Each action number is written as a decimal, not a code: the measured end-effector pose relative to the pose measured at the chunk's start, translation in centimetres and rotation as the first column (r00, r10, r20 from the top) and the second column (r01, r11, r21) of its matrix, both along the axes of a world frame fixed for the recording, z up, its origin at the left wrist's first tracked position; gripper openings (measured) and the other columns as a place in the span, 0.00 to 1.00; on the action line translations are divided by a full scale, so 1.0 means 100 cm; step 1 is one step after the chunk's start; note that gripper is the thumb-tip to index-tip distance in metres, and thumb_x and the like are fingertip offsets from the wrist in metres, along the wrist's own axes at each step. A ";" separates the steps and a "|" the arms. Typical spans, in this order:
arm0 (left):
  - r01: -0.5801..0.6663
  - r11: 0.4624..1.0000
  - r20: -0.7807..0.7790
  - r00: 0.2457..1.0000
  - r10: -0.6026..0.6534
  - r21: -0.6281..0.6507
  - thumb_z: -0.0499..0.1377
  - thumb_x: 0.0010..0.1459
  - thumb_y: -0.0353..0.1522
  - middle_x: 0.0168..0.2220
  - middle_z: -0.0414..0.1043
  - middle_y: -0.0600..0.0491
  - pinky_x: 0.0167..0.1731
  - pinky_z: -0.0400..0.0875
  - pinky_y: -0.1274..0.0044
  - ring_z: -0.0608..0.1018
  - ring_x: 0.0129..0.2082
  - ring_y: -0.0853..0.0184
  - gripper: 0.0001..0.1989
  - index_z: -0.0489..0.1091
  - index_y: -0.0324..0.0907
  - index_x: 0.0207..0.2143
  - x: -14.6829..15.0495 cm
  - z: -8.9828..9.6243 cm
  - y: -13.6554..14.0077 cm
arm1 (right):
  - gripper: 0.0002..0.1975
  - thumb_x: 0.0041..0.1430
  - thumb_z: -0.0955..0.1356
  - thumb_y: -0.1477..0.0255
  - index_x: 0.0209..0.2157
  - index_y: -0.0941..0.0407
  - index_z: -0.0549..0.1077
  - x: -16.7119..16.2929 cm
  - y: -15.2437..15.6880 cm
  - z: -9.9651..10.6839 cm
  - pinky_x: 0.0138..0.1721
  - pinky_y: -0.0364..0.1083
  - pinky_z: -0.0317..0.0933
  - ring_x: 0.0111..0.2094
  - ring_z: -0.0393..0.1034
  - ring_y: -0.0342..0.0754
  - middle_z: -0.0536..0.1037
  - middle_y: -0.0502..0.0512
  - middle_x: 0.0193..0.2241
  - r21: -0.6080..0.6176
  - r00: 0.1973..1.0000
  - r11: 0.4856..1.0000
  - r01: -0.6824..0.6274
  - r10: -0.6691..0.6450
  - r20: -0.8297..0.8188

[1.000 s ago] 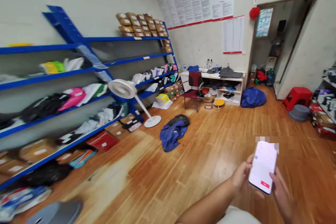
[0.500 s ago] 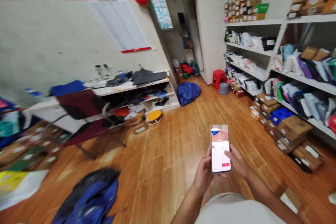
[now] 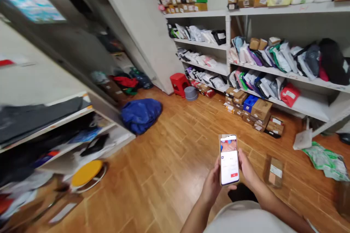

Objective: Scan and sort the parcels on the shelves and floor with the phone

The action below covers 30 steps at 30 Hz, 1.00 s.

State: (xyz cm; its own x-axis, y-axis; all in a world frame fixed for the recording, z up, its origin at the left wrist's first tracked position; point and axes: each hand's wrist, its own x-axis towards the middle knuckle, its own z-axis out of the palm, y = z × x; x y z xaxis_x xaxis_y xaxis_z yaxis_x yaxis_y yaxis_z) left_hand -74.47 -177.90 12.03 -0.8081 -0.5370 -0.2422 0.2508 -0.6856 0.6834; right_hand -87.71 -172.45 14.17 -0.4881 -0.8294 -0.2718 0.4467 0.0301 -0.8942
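Note:
A smartphone (image 3: 229, 162) is held upright in front of my body, its lit screen facing me. The screen shows a picture at the top, a white area below and a red button; the text is too small to read. My left hand (image 3: 212, 184) wraps around the phone's left edge and lower back. On the other side, my right hand (image 3: 247, 169) rests against the right edge, with its thumb beside the screen and the other fingers partly hidden behind the phone.
White shelves (image 3: 262, 9) along the right carry boxes and bagged parcels. Cardboard boxes (image 3: 261, 109) are stacked on the floor, with a parcel (image 3: 274, 172) nearer me. A red stool (image 3: 179, 83), blue sack (image 3: 141, 114) and yellow round stool (image 3: 86, 173) stand ahead and left.
My view has turned right, bringing more shelves into sight and dropping the chair. My right thumb has moved off the screen to the phone's right edge.

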 end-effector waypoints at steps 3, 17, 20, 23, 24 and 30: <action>0.085 0.996 0.005 0.996 -0.085 -0.001 0.58 0.60 0.50 0.68 0.60 0.47 0.36 0.81 0.69 0.68 0.62 0.46 0.37 0.56 0.52 0.68 -0.031 -0.003 -0.016 | 0.40 0.47 0.68 0.36 0.43 0.57 0.81 -0.021 -0.008 -0.009 0.50 0.53 0.65 0.42 0.77 0.58 0.85 0.59 0.38 -0.027 0.982 0.995 0.096 -0.090 0.166; 0.399 0.339 0.316 0.908 -0.274 -0.852 0.56 0.64 0.42 0.67 0.62 0.49 0.68 0.50 0.57 0.62 0.68 0.52 0.23 0.67 0.54 0.61 -0.288 0.055 -0.124 | 0.48 0.37 0.57 0.25 0.40 0.48 0.79 -0.262 -0.097 -0.009 0.48 0.59 0.68 0.46 0.75 0.66 0.84 0.61 0.35 -0.502 0.956 0.816 0.288 -0.214 0.201; 0.375 0.335 0.291 0.916 -0.275 -0.864 0.53 0.65 0.43 0.65 0.64 0.49 0.66 0.56 0.60 0.65 0.66 0.53 0.24 0.65 0.54 0.63 -0.343 0.056 -0.152 | 0.49 0.32 0.60 0.25 0.42 0.47 0.78 -0.318 -0.117 -0.001 0.52 0.62 0.66 0.46 0.75 0.66 0.84 0.60 0.37 -0.515 0.970 0.823 0.241 -0.183 0.161; 0.322 0.457 0.262 0.946 -0.192 -0.829 0.50 0.66 0.46 0.62 0.68 0.48 0.62 0.64 0.63 0.69 0.63 0.53 0.27 0.63 0.52 0.65 -0.388 0.047 -0.178 | 0.44 0.37 0.64 0.28 0.43 0.46 0.79 -0.356 -0.135 -0.003 0.58 0.61 0.62 0.50 0.75 0.64 0.84 0.57 0.44 -0.442 0.952 0.847 0.296 -0.220 0.215; 0.291 0.504 0.253 0.957 -0.145 -0.813 0.49 0.66 0.47 0.61 0.70 0.47 0.60 0.66 0.64 0.70 0.61 0.52 0.28 0.62 0.51 0.65 -0.402 0.042 -0.186 | 0.41 0.40 0.65 0.30 0.43 0.45 0.79 -0.365 -0.141 -0.006 0.60 0.59 0.61 0.52 0.74 0.62 0.83 0.56 0.46 -0.403 0.931 0.846 0.348 -0.264 0.251; 0.259 0.505 0.248 0.965 -0.089 -0.823 0.49 0.65 0.49 0.32 0.78 0.48 0.41 0.73 0.69 0.76 0.31 0.59 0.33 0.58 0.44 0.68 -0.495 0.026 -0.248 | 0.35 0.46 0.68 0.36 0.41 0.50 0.82 -0.424 -0.188 -0.024 0.51 0.62 0.70 0.47 0.78 0.65 0.85 0.59 0.43 -0.205 0.802 0.791 0.576 -0.500 0.326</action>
State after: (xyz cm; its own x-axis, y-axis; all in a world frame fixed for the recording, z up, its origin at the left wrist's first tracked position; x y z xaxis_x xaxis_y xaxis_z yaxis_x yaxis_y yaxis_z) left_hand -123.94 -202.68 14.65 -0.9058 -0.4070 0.1176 0.0289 0.2176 0.9756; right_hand -130.15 -191.28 11.74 -0.8269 -0.5083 -0.2404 0.5154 -0.5143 -0.6855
